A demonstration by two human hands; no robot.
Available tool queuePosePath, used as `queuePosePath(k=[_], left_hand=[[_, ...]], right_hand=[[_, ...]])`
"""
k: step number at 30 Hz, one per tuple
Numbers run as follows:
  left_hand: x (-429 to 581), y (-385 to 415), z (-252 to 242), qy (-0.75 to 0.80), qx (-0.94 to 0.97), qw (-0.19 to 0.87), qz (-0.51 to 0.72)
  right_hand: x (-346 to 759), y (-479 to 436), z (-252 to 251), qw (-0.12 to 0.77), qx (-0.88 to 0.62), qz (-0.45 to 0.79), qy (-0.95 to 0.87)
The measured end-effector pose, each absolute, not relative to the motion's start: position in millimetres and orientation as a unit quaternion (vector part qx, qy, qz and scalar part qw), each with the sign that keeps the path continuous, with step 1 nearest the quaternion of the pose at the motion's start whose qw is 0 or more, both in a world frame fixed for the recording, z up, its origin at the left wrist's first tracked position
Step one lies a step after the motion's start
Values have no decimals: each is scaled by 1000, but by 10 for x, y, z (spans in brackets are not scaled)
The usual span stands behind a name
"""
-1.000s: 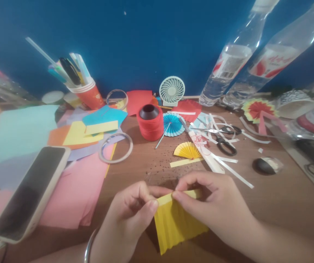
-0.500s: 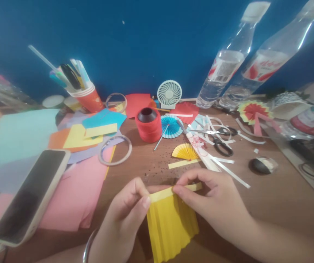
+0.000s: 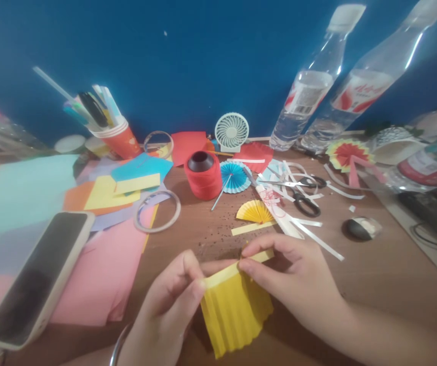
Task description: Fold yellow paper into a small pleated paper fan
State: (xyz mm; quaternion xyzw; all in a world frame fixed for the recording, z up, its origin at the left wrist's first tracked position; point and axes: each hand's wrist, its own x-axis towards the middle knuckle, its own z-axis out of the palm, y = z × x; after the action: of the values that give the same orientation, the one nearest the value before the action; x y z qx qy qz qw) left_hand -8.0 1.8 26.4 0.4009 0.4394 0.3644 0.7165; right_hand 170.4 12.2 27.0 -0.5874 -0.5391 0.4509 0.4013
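The left hand (image 3: 168, 307) is pinching the upper left corner of the pleated yellow paper (image 3: 237, 315), while the right hand (image 3: 292, 274) is pinching the pale strip (image 3: 221, 276) along its top edge. The paper is sitting at six o'clock in view, with a small yellow fan (image 3: 254, 211) lying at its twelve and a phone (image 3: 37, 279) at its nine.

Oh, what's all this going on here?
A person is holding a yellow pleated sheet with both bare hands. The left hand pinches one end of its pale top band; the right hand pinches farther along. Beyond them lie a small yellow fan, a blue paper rosette and scissors among white strips.
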Motion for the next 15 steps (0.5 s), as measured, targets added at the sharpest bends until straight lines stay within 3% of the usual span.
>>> queuePosePath(k=[15], left_hand=[[-102, 22, 249, 452, 364, 737, 348]], right_hand=[[1698, 120, 197, 443, -568, 476, -504]])
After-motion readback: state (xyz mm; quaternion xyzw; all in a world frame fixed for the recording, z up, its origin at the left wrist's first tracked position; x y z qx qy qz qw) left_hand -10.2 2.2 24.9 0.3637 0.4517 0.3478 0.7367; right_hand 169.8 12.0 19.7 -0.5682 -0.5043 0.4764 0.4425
